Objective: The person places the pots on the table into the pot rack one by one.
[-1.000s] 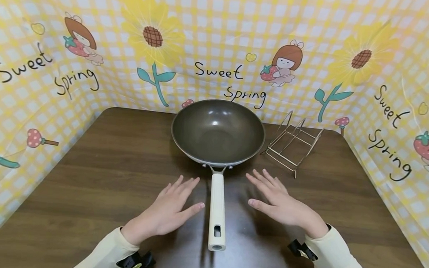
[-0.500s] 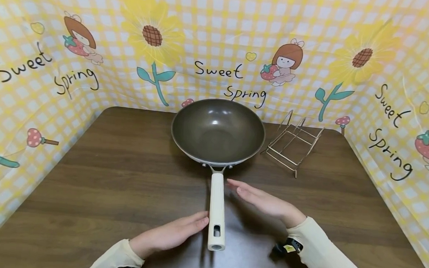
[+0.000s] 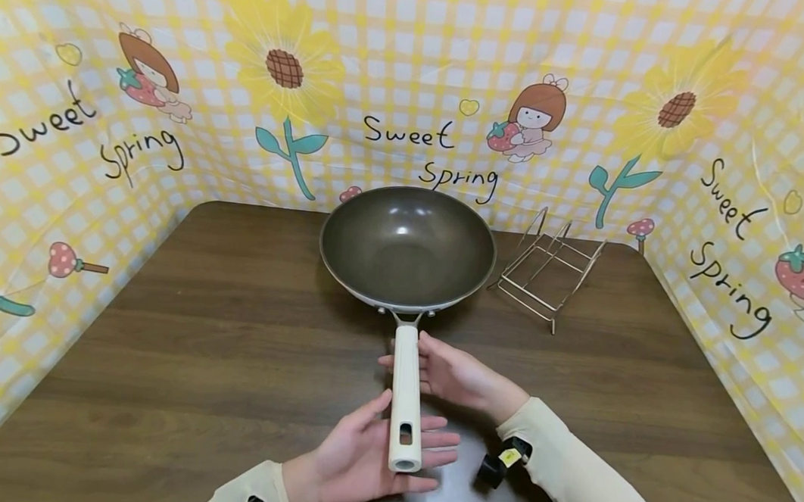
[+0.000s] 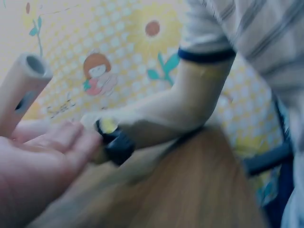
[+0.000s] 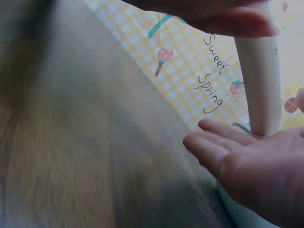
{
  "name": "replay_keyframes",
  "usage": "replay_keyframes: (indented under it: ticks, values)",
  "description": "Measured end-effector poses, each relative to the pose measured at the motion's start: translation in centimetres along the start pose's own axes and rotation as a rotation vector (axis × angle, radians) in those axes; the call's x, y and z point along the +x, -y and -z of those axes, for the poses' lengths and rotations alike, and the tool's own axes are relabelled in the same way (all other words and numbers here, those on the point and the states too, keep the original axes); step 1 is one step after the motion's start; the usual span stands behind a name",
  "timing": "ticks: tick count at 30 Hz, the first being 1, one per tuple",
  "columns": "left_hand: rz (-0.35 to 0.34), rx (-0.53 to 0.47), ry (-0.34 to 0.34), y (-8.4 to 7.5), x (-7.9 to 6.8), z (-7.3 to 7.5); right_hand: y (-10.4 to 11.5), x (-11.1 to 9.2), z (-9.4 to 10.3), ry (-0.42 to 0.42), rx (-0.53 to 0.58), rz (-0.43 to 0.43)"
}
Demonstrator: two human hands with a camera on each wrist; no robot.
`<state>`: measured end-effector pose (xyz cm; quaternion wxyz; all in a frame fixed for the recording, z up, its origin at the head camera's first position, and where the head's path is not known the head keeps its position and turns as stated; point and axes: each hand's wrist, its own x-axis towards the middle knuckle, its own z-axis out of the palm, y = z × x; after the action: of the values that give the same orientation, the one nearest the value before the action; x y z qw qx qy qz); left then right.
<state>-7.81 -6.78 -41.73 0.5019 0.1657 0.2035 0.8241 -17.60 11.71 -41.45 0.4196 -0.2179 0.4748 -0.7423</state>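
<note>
A deep frying pan (image 3: 407, 255), dark inside, stands on the table with its cream handle (image 3: 406, 380) pointing towards me. My left hand (image 3: 357, 457) lies palm up beneath the handle's near end, its fingers stretched out past the right side and its thumb at the left side. Further up, near the pan, my right hand (image 3: 460, 375) has its fingers passing under the handle, with the thumb along its right side. In the right wrist view, the fingers of the right hand (image 5: 256, 166) look straight beside the handle (image 5: 260, 85). Whether either palm touches the handle I cannot tell.
A thin metal wire rack (image 3: 551, 270) stands just right of the pan. The brown wooden table (image 3: 186, 331) is enclosed at the back and sides by a yellow checked cloth (image 3: 411, 77) with printed flowers and figures.
Both hands have moved in from either side of the handle to beneath it. The left palm has turned upward, and the right fingers have slid under. Pan and rack stay put.
</note>
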Motion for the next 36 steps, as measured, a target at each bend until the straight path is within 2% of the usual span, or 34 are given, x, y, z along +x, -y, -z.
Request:
replay_keyframes:
  ticks: [3, 8, 14, 16, 20, 23, 25, 29, 32, 36]
  values:
    - [-0.038, -0.083, 0.028, 0.3, 0.3, -0.6, -0.2, 0.7, -0.1, 0.017, 0.115, 0.010]
    - [-0.082, -0.153, 0.054, 0.4, 0.6, -1.7, -0.4, 1.7, -0.6, 0.051, 0.272, 0.001]
    - [-0.109, -0.237, -0.057, 0.5, 1.0, -2.8, -0.4, 2.3, -1.6, 0.026, 0.362, 0.017]
    - [-0.108, -0.266, -0.075, 0.5, 1.0, -2.8, -0.5, 2.4, -1.9, 0.018, 0.402, 0.027]
    - [-0.096, -0.345, -0.045, 0.5, 1.1, -2.8, -0.8, 2.5, -2.3, -0.024, 0.485, 0.066]
    - [-0.101, -0.352, 0.007, 0.6, 1.3, -2.7, -1.0, 2.5, -2.5, -0.036, 0.526, 0.101]
    - [-0.110, -0.324, 0.039, 0.6, 1.5, -2.7, -1.2, 2.6, -2.5, -0.006, 0.551, 0.117]
    - [-0.133, -0.302, 0.081, 0.8, 1.8, -2.8, -1.4, 2.8, -2.2, 0.109, 0.599, 0.150]
    - [-0.144, -0.298, 0.088, 0.9, 2.0, -2.9, -1.5, 2.9, -2.1, 0.177, 0.623, 0.167]
    - [-0.148, -0.278, 0.078, 1.1, 2.2, -2.8, -1.7, 3.0, -1.9, 0.219, 0.640, 0.175]
